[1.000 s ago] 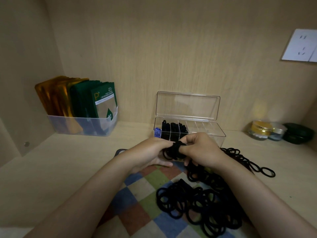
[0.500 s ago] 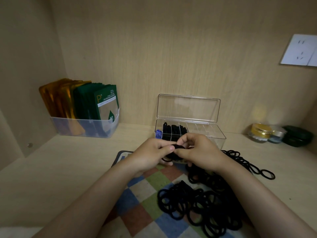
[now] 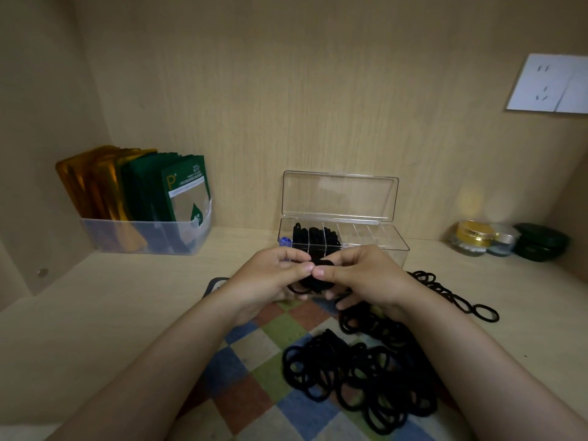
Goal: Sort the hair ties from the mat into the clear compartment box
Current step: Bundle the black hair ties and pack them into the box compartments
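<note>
Both left hand (image 3: pixel 265 281), right hand (image 3: pixel 366 278) fingers (image 3: pixel 304 268) pinch tie bundle (image 3: pixel 313 283) before box (image 3: pixel 393 248) edge.

The shelf (image 3: pixel 127 297) was dimly lit in a warm, yellowish tone, and its upper corners fell darker. A soft pale patch glowed on the back wall (image 3: pixel 318 106) above the gold-lidded jar (image 3: pixel 473 232). Faint glare streaked the open lid (image 3: pixel 339 195) of the clear compartment box (image 3: pixel 393 249). The black hair ties (image 3: pixel 366 377) merged into one dark mass with little detail. Wide-angle distortion bowed the shelf edges and skewed the wall socket (image 3: pixel 547 84).
</note>
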A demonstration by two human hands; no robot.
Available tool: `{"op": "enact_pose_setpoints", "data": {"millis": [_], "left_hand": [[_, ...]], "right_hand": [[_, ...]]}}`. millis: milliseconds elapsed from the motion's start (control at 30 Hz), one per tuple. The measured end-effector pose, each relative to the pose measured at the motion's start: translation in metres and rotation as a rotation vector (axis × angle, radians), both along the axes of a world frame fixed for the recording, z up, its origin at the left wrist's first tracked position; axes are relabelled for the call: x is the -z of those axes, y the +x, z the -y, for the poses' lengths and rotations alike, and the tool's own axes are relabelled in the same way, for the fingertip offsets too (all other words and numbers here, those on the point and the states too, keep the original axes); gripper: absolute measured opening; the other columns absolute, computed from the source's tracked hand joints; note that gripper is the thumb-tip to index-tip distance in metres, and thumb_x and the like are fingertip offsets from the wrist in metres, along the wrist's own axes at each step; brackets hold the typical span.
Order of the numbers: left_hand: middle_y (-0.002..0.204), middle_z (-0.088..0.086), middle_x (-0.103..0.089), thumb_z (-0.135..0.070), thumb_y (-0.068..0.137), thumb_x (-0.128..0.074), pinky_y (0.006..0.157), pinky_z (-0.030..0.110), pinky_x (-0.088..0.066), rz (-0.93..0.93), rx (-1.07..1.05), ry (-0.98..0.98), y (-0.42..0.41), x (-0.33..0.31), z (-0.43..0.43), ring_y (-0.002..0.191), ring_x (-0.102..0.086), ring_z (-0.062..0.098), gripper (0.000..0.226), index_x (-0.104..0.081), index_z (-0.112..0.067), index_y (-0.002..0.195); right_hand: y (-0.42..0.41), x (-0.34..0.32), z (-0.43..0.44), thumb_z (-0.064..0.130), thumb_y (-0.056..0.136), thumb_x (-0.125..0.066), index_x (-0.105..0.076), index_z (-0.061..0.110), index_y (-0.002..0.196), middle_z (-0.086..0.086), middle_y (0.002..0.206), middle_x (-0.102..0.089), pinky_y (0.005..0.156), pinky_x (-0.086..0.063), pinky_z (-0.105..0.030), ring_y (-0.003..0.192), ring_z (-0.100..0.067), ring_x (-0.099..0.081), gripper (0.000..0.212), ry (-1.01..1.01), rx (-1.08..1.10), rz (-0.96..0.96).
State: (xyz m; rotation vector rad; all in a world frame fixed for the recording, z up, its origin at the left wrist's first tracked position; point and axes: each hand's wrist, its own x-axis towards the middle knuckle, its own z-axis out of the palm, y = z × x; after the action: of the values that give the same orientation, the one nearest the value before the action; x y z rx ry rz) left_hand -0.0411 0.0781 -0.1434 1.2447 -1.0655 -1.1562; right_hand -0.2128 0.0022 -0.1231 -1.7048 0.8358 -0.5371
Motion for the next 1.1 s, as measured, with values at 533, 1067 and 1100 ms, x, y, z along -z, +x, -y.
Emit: {"op": "enact_pose_setpoints", "data": {"millis": [533, 1067, 1100], "left_hand": [[0.104, 0.008, -0.076, -0.029, 0.095, -0.063, 0.082, 0.031, -0.060, 0.026, -0.065, -0.001, 0.002, -0.002, -0.001, 0.094, -0.074, 0.020, 0.027, -0.071, -0.015, 0.116], [0.102, 0.005, -0.077, -0.012, 0.093, -0.067, 0.071, 0.028, -0.061, 0.058, -0.095, -0.096, -0.011, -0.007, 0.001, 0.089, -0.075, 0.016, 0.022, -0.074, -0.013, 0.114], [0.100, 0.002, -0.077, -0.014, 0.094, -0.066, 0.070, 0.029, -0.061, 0.090, -0.081, -0.102, -0.012, -0.011, 0.003, 0.087, -0.074, 0.013, 0.020, -0.075, -0.018, 0.112]], "right_hand": [[-0.004, -0.003, 0.005, 0.025, 0.086, -0.076, -0.077, 0.014, 0.092, 0.002, 0.077, -0.076, 0.045, -0.039, -0.022, 0.058, -0.012, -0.064, 0.013, -0.026, 0.093, 0.066], [-0.002, -0.004, 0.003, 0.026, 0.076, -0.077, -0.074, 0.010, 0.093, -0.013, 0.091, -0.077, 0.051, -0.056, -0.024, 0.072, -0.019, -0.074, 0.024, 0.270, 0.031, 0.145], [-0.003, -0.006, 0.004, 0.025, 0.079, -0.076, -0.074, 0.010, 0.096, -0.014, 0.092, -0.077, 0.050, -0.055, -0.023, 0.070, -0.017, -0.073, 0.023, 0.256, 0.056, 0.142]]}}
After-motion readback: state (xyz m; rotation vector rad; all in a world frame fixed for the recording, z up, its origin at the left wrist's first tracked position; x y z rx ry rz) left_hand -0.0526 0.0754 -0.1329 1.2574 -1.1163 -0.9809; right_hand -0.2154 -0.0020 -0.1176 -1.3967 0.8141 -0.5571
